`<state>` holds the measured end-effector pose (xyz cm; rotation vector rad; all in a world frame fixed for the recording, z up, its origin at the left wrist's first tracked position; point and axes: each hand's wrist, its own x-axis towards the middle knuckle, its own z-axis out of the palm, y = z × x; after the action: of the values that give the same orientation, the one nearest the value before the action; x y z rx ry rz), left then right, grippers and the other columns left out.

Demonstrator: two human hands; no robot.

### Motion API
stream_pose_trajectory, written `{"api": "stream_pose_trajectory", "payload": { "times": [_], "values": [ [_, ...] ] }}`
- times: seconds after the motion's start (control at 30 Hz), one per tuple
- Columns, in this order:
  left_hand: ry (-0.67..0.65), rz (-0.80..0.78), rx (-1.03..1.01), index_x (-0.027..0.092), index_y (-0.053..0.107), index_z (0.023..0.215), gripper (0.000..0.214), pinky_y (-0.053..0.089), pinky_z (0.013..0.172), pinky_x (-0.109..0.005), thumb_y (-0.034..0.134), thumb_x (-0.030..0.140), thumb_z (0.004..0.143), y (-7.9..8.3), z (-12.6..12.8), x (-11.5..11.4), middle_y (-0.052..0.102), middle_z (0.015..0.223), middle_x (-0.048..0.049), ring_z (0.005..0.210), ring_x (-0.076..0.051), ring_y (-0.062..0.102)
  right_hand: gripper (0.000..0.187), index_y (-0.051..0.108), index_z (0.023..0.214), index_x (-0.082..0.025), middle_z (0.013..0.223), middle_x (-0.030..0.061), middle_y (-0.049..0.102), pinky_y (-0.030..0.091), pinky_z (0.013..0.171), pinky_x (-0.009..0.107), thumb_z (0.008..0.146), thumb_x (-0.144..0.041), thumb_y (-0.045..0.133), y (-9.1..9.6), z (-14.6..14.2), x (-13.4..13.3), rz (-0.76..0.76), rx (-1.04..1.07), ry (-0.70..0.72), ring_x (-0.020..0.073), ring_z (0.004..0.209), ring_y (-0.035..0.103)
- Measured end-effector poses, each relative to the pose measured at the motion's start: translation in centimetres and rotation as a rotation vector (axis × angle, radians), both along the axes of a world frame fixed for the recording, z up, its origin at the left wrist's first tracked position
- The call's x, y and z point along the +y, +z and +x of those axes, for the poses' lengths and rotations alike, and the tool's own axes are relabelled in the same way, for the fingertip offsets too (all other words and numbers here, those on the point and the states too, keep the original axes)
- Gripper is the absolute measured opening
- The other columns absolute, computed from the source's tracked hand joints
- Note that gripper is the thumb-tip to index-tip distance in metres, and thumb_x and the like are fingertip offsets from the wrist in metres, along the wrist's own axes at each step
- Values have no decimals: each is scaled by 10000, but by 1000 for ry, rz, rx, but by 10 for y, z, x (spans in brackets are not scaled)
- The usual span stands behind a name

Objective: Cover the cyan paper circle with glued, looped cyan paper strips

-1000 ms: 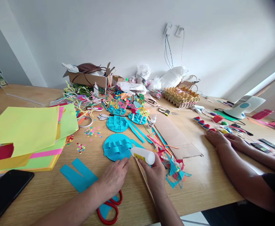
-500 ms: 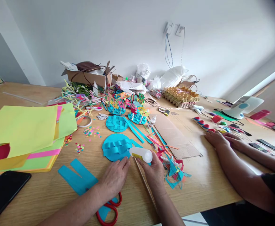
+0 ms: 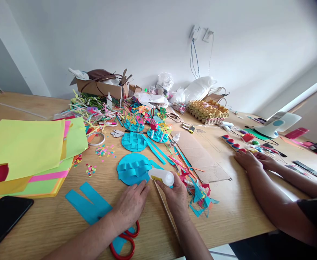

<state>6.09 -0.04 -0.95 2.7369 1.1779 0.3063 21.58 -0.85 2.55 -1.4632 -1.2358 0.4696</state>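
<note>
Right hand (image 3: 176, 196) has its fingers wrapped round the bottle (image 3: 161, 177), tipped with its nozzle at the right of the near blue disc (image 3: 133, 170). Left hand (image 3: 132, 202) is at the disc's near edge, fingers bent, grip impossible to tell; scissors (image 3: 128, 237) lie nearer.

White bottle (image 3: 161, 176) tilted toward blue disc (image 3: 133, 169)

Right hand (image 3: 176, 196) wraps the bottle, nozzle close to the disc's right edge. Left hand (image 3: 131, 202) low by the near rim; contact hard to tell from here. Red-handled scissors (image 3: 126, 237) on cut blue paper (image 3: 88, 204), by left forearm. Second disc (image 3: 133, 141) just beyond.
</note>
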Motion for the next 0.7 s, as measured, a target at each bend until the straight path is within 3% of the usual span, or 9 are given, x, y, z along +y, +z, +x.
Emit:
{"api": "stream_pose_trajectory", "payload": {
  "times": [0.7],
  "values": [
    [10,-30,-20,149,519,1169,383,437,873,-424,371,94,820,-1,-1,0,483,1297,-120,1043,-260,539,175,601,684,-184,582,-39,568,399,515,227,604,-318,680,4,-1,2,-5,-72,-16,123,536,481]
  ]
}}
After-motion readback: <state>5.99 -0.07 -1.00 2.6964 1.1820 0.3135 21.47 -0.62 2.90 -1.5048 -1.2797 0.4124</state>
